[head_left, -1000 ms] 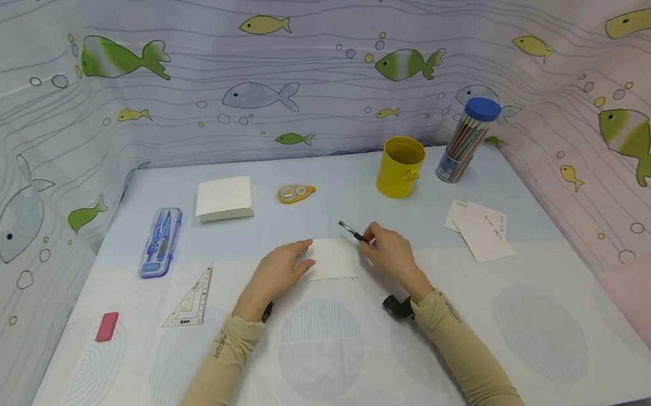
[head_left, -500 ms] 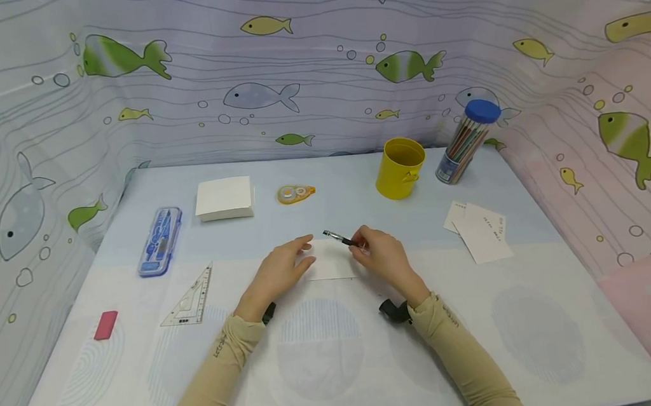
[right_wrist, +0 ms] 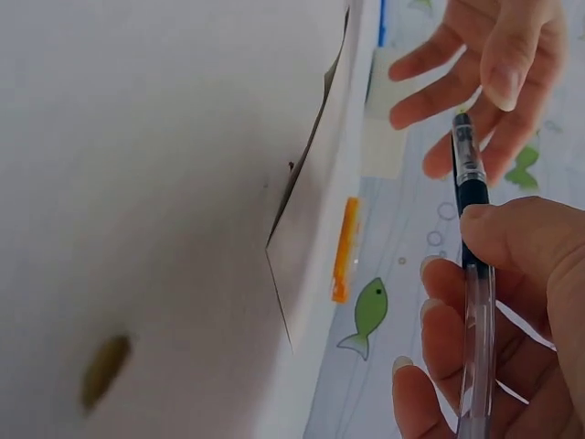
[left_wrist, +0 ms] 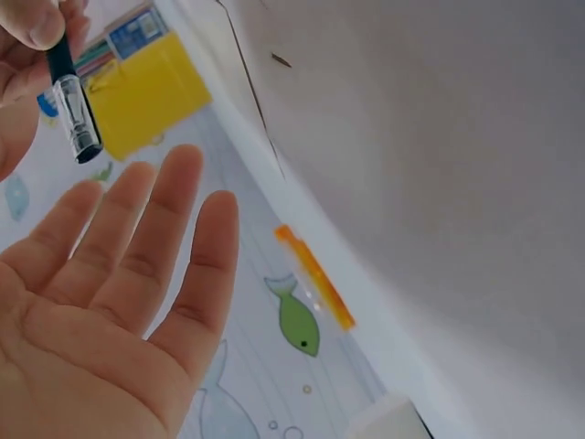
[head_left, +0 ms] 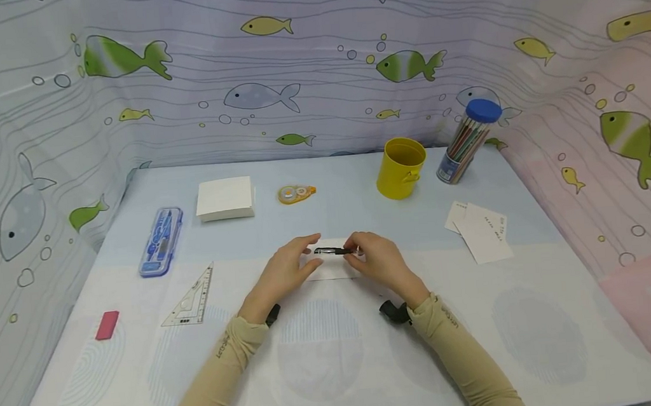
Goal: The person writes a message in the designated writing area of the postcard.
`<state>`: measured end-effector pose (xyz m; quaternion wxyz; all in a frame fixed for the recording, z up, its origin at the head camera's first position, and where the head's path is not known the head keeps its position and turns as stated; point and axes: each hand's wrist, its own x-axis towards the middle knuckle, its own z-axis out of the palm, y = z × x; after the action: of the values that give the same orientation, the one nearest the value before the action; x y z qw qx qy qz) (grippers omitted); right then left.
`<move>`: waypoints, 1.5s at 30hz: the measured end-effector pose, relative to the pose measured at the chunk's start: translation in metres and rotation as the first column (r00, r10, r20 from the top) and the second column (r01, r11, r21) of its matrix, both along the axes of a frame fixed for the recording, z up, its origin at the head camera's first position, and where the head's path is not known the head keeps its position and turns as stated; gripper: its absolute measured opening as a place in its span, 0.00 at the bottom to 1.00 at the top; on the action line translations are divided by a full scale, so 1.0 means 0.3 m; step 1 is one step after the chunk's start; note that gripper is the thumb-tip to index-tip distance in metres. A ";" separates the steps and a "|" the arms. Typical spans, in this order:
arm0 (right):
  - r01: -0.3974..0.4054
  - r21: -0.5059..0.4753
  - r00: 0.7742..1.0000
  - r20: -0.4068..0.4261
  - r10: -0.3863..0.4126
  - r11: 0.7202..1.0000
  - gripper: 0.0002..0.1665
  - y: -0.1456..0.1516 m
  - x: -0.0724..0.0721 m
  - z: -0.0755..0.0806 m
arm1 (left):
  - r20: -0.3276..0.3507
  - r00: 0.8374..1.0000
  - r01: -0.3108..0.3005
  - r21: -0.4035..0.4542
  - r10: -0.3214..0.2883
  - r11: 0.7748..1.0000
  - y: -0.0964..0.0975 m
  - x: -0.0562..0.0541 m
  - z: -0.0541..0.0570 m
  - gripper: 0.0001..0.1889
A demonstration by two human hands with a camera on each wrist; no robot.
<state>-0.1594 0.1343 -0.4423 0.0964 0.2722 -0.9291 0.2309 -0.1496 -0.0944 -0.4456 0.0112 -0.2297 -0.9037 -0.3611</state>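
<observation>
My right hand (head_left: pixel 382 262) pinches a capped gel pen (head_left: pixel 330 251) between thumb and fingers, above a small white sheet of paper (head_left: pixel 331 271). The pen lies roughly level, its clipped end pointing left. In the right wrist view the clear barrel (right_wrist: pixel 478 338) runs back through the fingers, with the thumb on the dark section. My left hand (head_left: pixel 281 273) is at the sheet's left side, thumb and fingers spread around the clipped end without gripping it. The left wrist view shows that palm (left_wrist: pixel 101 347) with fingers extended and the pen's end (left_wrist: pixel 78 123) just past the fingertips.
Behind the hands are a stack of white paper (head_left: pixel 224 198), an orange correction tape (head_left: pixel 296 193), a yellow cup (head_left: pixel 400 168) and a blue-lidded pencil jar (head_left: pixel 468 141). A blue case (head_left: pixel 160 241), set square (head_left: pixel 192 301) and red eraser (head_left: pixel 107 325) lie left; written cards (head_left: pixel 483 232) lie right.
My right hand has moved left with the pen, which has swung from a slant to nearly level. The pen's clipped end now reaches my left hand, which has shifted slightly right.
</observation>
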 end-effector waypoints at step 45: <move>-0.164 -0.064 0.952 -0.273 0.141 0.984 0.10 0.001 0.011 -0.002 | -0.177 0.984 -0.034 -0.114 0.014 0.993 0.037 0.021 0.033 0.13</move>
<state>-0.1561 0.1347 -0.4428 0.2145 0.3675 -0.8729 0.2385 -0.1433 -0.0833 -0.4357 0.0816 -0.2499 -0.9215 -0.2859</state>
